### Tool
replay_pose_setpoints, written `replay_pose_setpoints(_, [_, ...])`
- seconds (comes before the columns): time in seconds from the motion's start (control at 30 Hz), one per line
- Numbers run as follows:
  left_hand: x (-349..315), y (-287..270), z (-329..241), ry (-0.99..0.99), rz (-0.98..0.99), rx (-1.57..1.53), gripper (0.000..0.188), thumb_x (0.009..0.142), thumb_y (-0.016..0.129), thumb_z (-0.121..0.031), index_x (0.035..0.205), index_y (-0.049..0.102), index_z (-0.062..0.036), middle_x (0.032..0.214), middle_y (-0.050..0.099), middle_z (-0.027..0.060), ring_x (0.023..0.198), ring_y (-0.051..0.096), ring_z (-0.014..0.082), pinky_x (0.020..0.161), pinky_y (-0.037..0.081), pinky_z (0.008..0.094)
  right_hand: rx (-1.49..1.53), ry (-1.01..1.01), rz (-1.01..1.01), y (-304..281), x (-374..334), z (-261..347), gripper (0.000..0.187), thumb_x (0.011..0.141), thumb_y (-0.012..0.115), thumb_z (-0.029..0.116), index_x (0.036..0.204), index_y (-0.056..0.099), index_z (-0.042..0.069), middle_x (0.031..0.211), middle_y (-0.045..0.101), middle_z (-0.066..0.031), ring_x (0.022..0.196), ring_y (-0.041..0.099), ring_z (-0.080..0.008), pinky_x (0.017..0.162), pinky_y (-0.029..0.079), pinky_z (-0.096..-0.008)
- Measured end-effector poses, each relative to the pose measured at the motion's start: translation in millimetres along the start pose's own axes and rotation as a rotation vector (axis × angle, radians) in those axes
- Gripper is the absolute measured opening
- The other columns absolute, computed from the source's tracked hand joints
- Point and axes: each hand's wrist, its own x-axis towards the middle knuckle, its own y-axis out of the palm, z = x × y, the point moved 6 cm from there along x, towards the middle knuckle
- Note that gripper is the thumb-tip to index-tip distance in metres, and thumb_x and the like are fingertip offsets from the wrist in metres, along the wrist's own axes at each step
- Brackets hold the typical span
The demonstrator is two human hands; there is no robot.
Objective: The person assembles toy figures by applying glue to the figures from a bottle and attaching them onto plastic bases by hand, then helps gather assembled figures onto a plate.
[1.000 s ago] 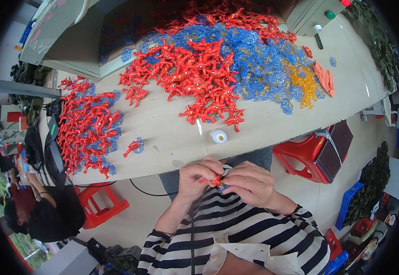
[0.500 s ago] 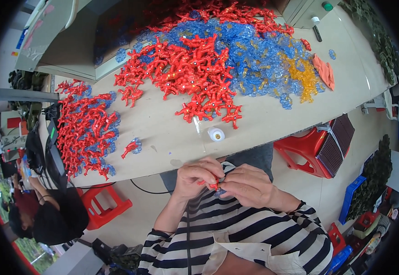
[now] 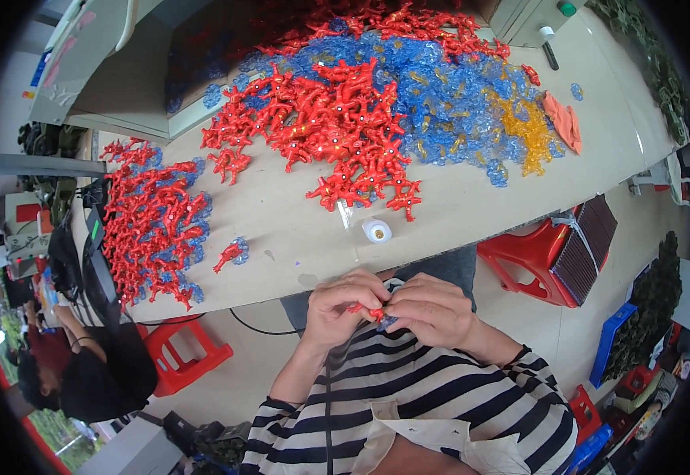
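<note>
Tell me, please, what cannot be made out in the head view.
Red figure, head view: mostly covered by the left hand and right hand.
Blue piece, head view: partly hidden by the right hand; shape unclear.
Inside of the cabinet, head view: depths lost in shadow.
Co-worker, head view: too small and blurred to tell what they handle.

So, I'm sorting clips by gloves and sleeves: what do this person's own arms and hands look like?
The left hand and right hand show no gloves. The forearms are uncovered up to loose, dark-and-white striped sleeves. No watch shows.
</note>
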Motion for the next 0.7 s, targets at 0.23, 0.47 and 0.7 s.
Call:
replay_pose_setpoints(0.23, [-3.2, -1.1, -9.0, -0.003, -0.071, 0.114, 0.019, 0.065, 0.06, 0.011, 0.08, 0.061, 0.0001, 0.082, 0.065, 0.0119, 0.078, 0.06, 0.0235, 0.077, 0.05, 0.0361, 0.104, 0.015, -0.02, 2.4, -3.9, -14.5, 0.022, 0.067, 0.075, 0.009, 0.08, 0.064, -0.003, 0.075, 0.064, -0.0129, 0.066, 0.063, -0.0265, 0.06, 0.051, -0.0341])
replay_pose_setpoints(0.47, [-3.2, -3.2, -15.5, -0.04, -0.067, 0.1, 0.015, 0.068, 0.061, 0.01, 0.08, 0.062, 0.0007, 0.083, 0.065, 0.0109, 0.08, 0.061, 0.0227, 0.074, 0.048, 0.0324, 0.128, 0.026, -0.015, 7.7, -1.9, -12.5, 0.028, 0.057, 0.075, 0.001, 0.082, 0.063, -0.005, 0.076, 0.063, -0.0116, 0.068, 0.063, -0.0262, 0.059, 0.049, -0.0328])
replay_pose_setpoints(0.7, [-7.5, -8.4, -19.1, 0.001, -0.094, 0.17, 0.018, 0.067, 0.062, 0.01, 0.081, 0.063, 0.0001, 0.084, 0.066, 0.0111, 0.08, 0.061, 0.0227, 0.075, 0.049, 0.0321, 0.173, 0.034, -0.041, 14.4, -0.4, -19.0, 0.025, 0.063, 0.075, 0.004, 0.083, 0.064, -0.004, 0.077, 0.063, -0.0125, 0.072, 0.064, -0.0274, 0.064, 0.051, -0.0341])
